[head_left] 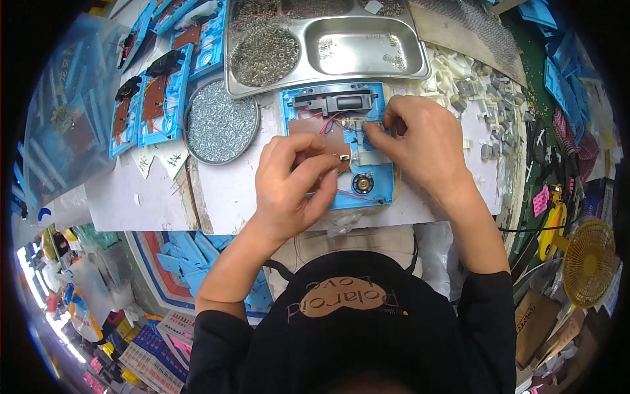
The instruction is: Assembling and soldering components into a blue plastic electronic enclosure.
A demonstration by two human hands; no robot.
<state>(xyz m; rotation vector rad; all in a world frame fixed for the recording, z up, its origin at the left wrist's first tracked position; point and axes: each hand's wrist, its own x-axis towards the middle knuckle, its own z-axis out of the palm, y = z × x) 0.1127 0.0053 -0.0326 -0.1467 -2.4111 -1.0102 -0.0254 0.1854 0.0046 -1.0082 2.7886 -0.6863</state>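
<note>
A blue plastic housing (386,187) lies before me with its inside facing up. It holds a brown circuit board (333,136), a black part (338,101) along the far edge, thin red wires and a small round speaker (362,184) at the near right. My left hand (289,180) is over the board's left side, thumb and fingertips pinched beside a small metal piece on its near edge; what they hold is hidden. At the housing's right edge, my right hand (425,141) has thumb and index finger closed together, and anything between them is too small to tell.
A round dish of small silver screws (223,121) stands left of the housing. Behind is a metal compartment tray (364,73) with springs and small metal parts. Filled blue housings (163,108) lie far left; white and grey pieces (489,108) are heaped right. A yellow fan (588,264) stands lower right.
</note>
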